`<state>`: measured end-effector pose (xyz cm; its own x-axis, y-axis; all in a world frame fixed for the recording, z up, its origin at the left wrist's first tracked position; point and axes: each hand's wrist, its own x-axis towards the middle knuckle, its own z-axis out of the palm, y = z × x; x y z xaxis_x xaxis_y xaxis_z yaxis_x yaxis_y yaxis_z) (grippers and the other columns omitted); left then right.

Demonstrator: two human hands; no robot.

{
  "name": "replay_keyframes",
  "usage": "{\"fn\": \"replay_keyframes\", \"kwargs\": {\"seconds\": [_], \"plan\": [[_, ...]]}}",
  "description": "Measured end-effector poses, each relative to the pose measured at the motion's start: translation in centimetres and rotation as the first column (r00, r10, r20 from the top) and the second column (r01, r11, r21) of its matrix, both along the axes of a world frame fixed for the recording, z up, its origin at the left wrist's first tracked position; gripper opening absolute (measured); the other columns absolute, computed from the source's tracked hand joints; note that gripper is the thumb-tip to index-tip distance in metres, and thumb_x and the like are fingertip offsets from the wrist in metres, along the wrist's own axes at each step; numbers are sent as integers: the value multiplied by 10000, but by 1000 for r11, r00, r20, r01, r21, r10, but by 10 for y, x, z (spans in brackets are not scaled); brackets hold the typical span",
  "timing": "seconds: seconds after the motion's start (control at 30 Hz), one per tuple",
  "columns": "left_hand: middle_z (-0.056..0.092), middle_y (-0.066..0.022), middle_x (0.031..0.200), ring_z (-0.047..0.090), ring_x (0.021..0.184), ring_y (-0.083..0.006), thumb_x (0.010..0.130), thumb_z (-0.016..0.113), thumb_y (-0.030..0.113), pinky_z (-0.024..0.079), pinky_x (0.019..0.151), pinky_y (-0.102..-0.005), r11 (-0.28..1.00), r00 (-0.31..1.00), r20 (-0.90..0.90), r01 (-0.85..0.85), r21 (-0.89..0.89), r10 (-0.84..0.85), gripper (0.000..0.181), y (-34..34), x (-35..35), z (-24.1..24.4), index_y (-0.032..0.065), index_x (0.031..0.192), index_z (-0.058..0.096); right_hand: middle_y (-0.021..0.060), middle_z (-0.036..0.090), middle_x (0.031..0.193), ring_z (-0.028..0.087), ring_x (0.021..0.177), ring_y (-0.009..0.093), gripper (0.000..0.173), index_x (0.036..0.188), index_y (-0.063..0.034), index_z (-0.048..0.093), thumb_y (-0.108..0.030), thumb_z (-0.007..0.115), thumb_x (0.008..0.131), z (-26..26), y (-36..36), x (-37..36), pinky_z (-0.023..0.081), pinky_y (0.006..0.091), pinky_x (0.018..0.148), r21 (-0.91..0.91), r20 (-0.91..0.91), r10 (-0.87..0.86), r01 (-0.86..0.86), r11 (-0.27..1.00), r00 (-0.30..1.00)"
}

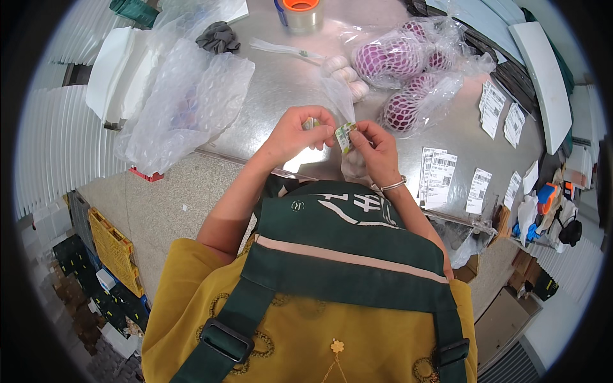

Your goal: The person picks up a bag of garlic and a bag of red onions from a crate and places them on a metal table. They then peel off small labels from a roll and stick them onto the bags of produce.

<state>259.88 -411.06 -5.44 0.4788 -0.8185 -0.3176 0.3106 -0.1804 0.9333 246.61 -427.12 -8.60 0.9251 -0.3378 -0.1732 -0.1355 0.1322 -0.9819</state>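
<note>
My left hand pinches the left edge of a small green-and-white printed label. Another green-and-white label shows inside its curled fingers. My right hand grips the same label from the other side, at the gathered neck of a white mesh bag. Pale bulbs fill this bag, partly hidden by the right hand. Just beyond lies a second mesh bag of white garlic bulbs, with its narrow net tail stretched leftward and a small tag on it.
Purple round produce in foam nets lies in clear plastic bags at the back right. Printed barcode labels line the right side of the steel table. Bubble wrap, a grey scrunchie and a tape roll are also there.
</note>
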Motion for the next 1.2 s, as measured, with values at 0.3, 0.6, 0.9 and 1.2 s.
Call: {"fn": "replay_keyframes", "kwargs": {"seconds": [0.3, 0.6, 0.9, 1.2], "plan": [[643, -27, 704, 549, 596, -47, 870, 607, 114, 420, 531, -184, 999, 999, 35, 23, 38, -24, 96, -2, -2, 5, 20, 859, 627, -3, 628, 781, 561, 690, 54, 140, 959, -2, 642, -134, 611, 922, 1, 1, 0, 449, 216, 631, -38, 19, 13, -13, 999, 1000], [630, -21, 691, 547, 599, -43, 879, 603, 115, 429, 535, -184, 999, 999, 53, 6, 49, -9, 101, -5, -5, 8, 20, 851, 620, -3, 624, 773, 558, 690, 54, 138, 953, -3, 638, -135, 610, 924, -1, 0, 0, 445, 215, 628, -59, 25, 16, -15, 998, 1000], [629, -25, 693, 549, 593, -42, 881, 607, 113, 440, 535, -179, 999, 1000, 21, 2, 39, -2, 101, -5, -7, 5, 18, 849, 620, -6, 620, 763, 562, 680, 58, 135, 940, -5, 635, -136, 609, 925, 2, 1, 0, 451, 217, 622, -71, 24, 20, -18, 997, 999], [631, -26, 704, 556, 605, -52, 875, 615, 110, 451, 552, -188, 1000, 998, -51, -23, -2, 23, 100, -5, -11, -3, 11, 870, 632, 37, 594, 887, 580, 794, 85, 156, 1005, -32, 544, -86, 632, 888, -4, 6, 2, 472, 222, 699, -28, 113, -57, 61, 998, 992]]}}
